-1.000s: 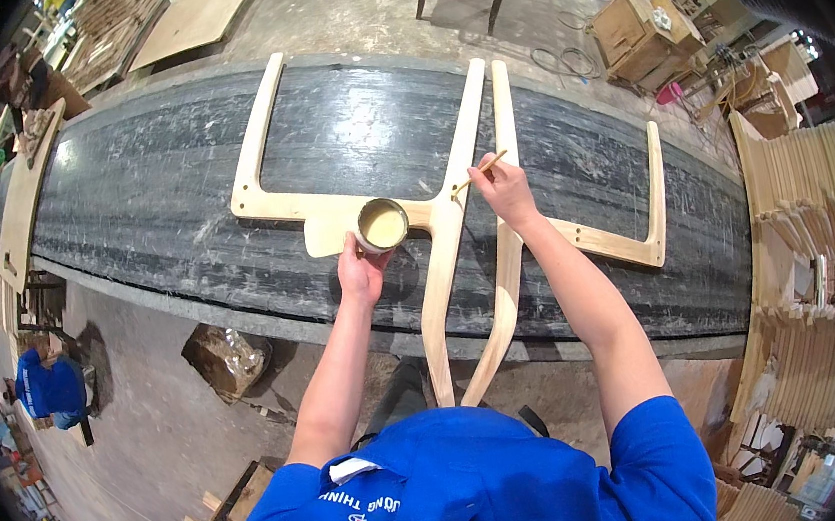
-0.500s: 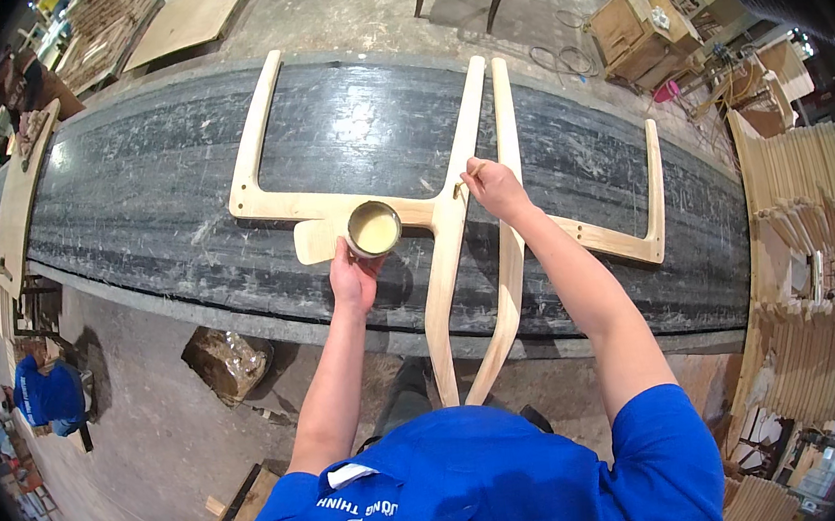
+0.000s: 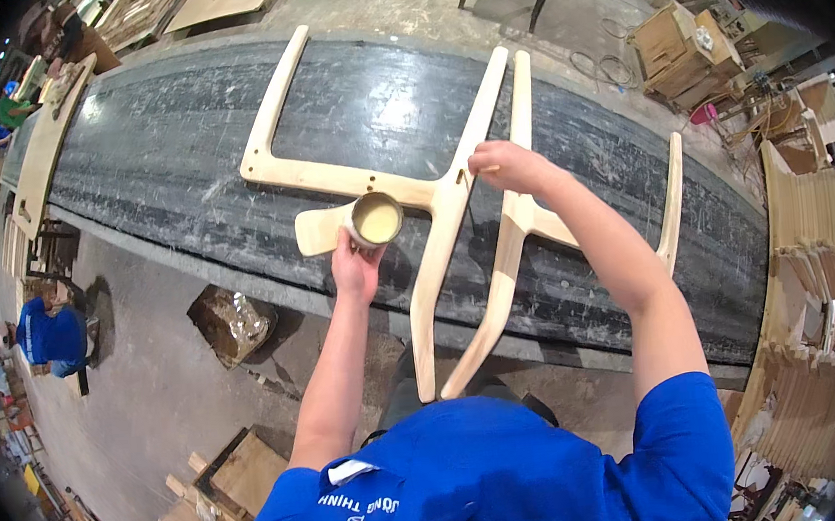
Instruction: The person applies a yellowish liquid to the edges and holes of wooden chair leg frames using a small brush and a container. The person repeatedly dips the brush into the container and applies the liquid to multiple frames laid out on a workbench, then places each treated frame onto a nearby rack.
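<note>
My left hand grips a round cup with pale yellow liquid inside, held over the near side of the dark bench. A flat, rounded piece of light wood sticks out left of the cup; whether I hold it too is unclear. My right hand is closed in a pinch on a thin stick, next to a small slot in the joint of the left wooden chair frame. A second, similar wooden frame lies to its right, partly under my right forearm.
Stacks of pale wooden slats stand at the bench's right end. A wooden board lies across its left end. On the floor are a lined box and wooden crates. A person in blue is at the far left.
My right hand has moved slightly right of the left frame's joint, uncovering the slot. The view has shifted a little; my left hand still holds the cup in nearly the same place.
</note>
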Tool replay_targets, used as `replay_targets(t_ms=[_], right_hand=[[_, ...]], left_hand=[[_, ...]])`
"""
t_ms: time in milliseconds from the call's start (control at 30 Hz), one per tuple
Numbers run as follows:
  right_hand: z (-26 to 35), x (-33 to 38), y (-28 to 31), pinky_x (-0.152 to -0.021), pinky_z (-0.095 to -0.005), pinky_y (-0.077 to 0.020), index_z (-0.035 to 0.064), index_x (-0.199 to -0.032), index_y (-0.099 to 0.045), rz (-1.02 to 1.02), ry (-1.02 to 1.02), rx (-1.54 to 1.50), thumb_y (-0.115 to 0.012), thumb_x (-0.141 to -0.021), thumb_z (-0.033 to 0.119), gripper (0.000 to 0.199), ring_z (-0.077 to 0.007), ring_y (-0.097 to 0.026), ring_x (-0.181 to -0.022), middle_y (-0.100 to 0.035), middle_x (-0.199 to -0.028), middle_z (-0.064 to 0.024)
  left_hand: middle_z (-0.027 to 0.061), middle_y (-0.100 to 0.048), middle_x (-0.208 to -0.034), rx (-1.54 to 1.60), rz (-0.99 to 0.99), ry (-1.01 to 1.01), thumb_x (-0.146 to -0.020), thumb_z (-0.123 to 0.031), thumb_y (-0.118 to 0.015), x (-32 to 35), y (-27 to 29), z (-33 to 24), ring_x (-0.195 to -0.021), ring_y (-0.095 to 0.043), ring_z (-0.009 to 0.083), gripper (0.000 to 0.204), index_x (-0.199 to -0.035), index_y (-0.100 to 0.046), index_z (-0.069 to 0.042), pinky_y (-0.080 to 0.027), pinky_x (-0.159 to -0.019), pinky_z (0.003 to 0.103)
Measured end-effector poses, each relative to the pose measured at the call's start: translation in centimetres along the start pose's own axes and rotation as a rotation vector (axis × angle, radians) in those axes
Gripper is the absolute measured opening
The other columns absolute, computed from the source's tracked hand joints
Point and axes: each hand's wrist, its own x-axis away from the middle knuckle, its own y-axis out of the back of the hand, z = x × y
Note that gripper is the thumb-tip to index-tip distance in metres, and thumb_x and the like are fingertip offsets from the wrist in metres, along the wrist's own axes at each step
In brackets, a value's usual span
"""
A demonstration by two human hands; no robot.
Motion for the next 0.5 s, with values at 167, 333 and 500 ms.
replay_targets(t_ms=[167, 333, 500], right_hand=[[4.2, 3.5, 1.8, -0.052, -0.0246, -0.0422, 0.0001, -0.083, -0.059, -0.351, -0.301, -0.498, -0.06, -0.087, 0.017, 0.017, -0.0075, -0.051, -0.058, -0.059, -0.063, -0.0047], [6.7, 7.6, 1.6, -0.053, -0.0232, -0.0426, 0.0019, -0.08, -0.057, -0.486, -0.294, -0.514, -0.06, -0.088, 0.02, 0.02, -0.0087, -0.054, -0.056, -0.056, -0.059, -0.0026], [5.6, 11.4, 0.7, -0.05, -0.0258, -0.0479, 0.0028, -0.08, -0.055, -0.632, -0.633, -1.125, -0.06, -0.088, 0.023, 0.022, -0.0116, -0.058, -0.054, -0.062, -0.067, -0.0065]], left_hand=[[0.0087, -0.05, -0.121, -0.052, -0.015, -0.011, -0.098, -0.034, -0.035, 2.3, -5.0, 3.7, -0.112, -0.049, 0.0217, 0.04, -0.125, -0.044, -0.006, -0.042, -0.095, 0.041], [0.0086, -0.052, -0.116, -0.06, 0.044, -0.035, -0.098, -0.034, -0.036, 5.3, -9.4, 7.2, -0.106, -0.051, 0.0204, 0.038, -0.119, -0.048, -0.005, -0.044, -0.093, 0.04], [0.0048, -0.055, -0.112, -0.075, 0.047, -0.008, -0.097, -0.035, -0.037, 7.9, -12.1, 8.9, -0.1, -0.054, 0.0176, 0.036, -0.119, -0.049, -0.008, -0.048, -0.083, 0.037]])
